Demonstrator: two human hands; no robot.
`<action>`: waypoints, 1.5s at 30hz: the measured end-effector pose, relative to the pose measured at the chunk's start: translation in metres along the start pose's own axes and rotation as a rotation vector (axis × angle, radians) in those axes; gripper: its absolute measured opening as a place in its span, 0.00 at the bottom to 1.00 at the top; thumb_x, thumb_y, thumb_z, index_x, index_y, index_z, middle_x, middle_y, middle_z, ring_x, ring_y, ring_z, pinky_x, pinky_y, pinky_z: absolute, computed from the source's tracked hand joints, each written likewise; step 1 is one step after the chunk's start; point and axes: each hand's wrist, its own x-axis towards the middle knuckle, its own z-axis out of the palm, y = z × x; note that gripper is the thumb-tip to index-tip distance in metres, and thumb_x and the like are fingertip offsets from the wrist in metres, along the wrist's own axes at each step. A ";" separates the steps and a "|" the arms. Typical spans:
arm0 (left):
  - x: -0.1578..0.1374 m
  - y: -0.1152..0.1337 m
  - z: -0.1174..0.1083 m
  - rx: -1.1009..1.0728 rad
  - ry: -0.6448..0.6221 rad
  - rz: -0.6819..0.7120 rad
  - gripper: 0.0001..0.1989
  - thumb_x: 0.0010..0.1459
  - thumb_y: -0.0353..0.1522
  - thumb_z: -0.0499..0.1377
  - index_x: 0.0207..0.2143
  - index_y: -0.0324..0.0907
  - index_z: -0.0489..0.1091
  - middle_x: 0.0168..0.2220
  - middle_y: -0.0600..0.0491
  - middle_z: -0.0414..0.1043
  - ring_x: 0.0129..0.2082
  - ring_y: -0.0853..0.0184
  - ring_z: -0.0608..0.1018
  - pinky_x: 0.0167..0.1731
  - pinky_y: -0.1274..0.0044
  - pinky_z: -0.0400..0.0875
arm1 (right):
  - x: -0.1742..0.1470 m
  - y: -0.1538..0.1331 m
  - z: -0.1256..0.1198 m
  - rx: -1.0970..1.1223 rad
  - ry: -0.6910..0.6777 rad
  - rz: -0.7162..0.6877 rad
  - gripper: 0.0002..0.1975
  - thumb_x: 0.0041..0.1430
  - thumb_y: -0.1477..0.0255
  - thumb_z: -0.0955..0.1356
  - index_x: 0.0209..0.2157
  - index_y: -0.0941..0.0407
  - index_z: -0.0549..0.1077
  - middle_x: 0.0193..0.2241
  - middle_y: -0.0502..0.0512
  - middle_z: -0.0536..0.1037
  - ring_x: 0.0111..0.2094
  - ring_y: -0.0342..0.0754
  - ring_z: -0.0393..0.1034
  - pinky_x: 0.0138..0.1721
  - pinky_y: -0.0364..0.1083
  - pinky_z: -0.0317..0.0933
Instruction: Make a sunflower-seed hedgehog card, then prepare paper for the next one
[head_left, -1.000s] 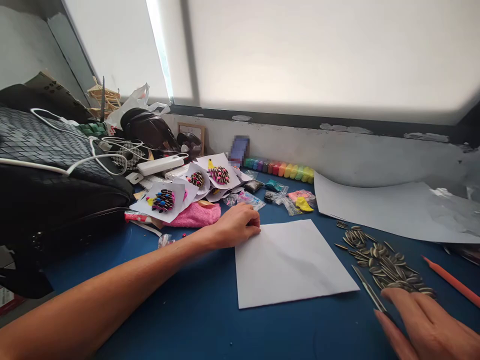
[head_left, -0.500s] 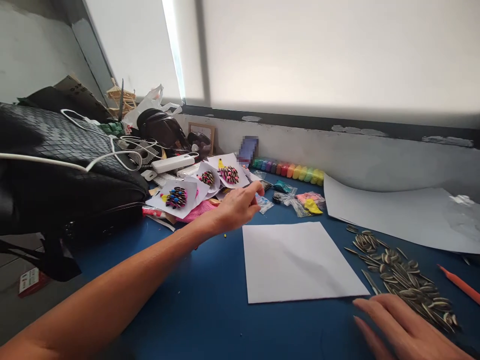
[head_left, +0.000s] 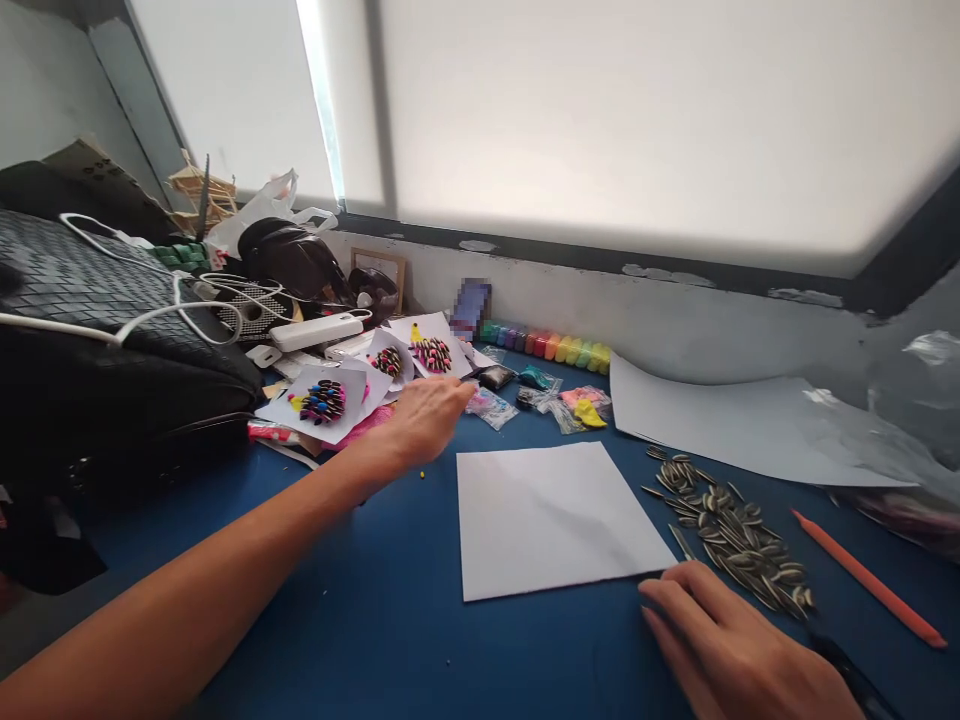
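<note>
My left hand (head_left: 427,418) hovers over the table, back up and fingers curled together. Its fingertips are near a small clear bag with bluish bits (head_left: 491,407); what they hold, if anything, is hidden. My right hand (head_left: 739,640) rests at the near right corner of a white sheet of paper (head_left: 555,525), thumb and bent fingers apart. Just beyond its fingers a thin metal blade-like tool (head_left: 681,543) lies on the table, and a black object (head_left: 851,675) shows partly behind the hand. Striped sunflower seeds (head_left: 739,535) lie in a loose heap beside the paper.
Paper pieces with seed-covered hedgehog figures (head_left: 322,402) lie at left, near a black woven bag (head_left: 112,340). Along the wall stands a row of coloured clay pots (head_left: 547,345). Yellow clay (head_left: 590,414), large white sheets (head_left: 735,425) and an orange stick-like tool (head_left: 870,580) are also there.
The view has swung to the right. My left hand has drawn slightly left and its fingers look more curled. My right hand stays by the paper's corner.
</note>
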 end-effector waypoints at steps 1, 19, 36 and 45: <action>0.000 -0.003 -0.002 0.018 0.002 -0.003 0.15 0.56 0.19 0.49 0.39 0.37 0.73 0.37 0.42 0.74 0.41 0.53 0.77 0.39 0.69 0.66 | 0.000 -0.001 -0.001 -0.011 -0.023 0.014 0.12 0.70 0.72 0.58 0.38 0.52 0.70 0.33 0.51 0.78 0.24 0.39 0.76 0.21 0.35 0.66; -0.001 0.027 0.030 -0.287 -0.218 0.088 0.11 0.59 0.40 0.56 0.38 0.42 0.68 0.33 0.50 0.73 0.34 0.60 0.75 0.31 0.74 0.62 | -0.013 0.018 -0.011 -0.109 -0.318 0.442 0.12 0.62 0.74 0.60 0.24 0.52 0.61 0.17 0.49 0.74 0.12 0.47 0.70 0.13 0.41 0.46; 0.003 0.025 0.035 -0.609 -0.228 0.065 0.10 0.49 0.39 0.60 0.29 0.43 0.66 0.33 0.52 0.71 0.35 0.61 0.72 0.35 0.72 0.64 | -0.004 0.056 -0.029 -0.119 -0.300 0.712 0.14 0.58 0.68 0.63 0.19 0.49 0.61 0.12 0.49 0.71 0.11 0.50 0.68 0.13 0.44 0.51; 0.001 0.034 0.028 -0.983 -0.240 -0.072 0.18 0.48 0.43 0.59 0.36 0.39 0.73 0.32 0.52 0.72 0.29 0.66 0.73 0.27 0.77 0.65 | -0.029 0.104 -0.036 -0.108 -0.338 0.731 0.16 0.60 0.70 0.63 0.19 0.52 0.70 0.13 0.52 0.73 0.10 0.45 0.68 0.10 0.39 0.49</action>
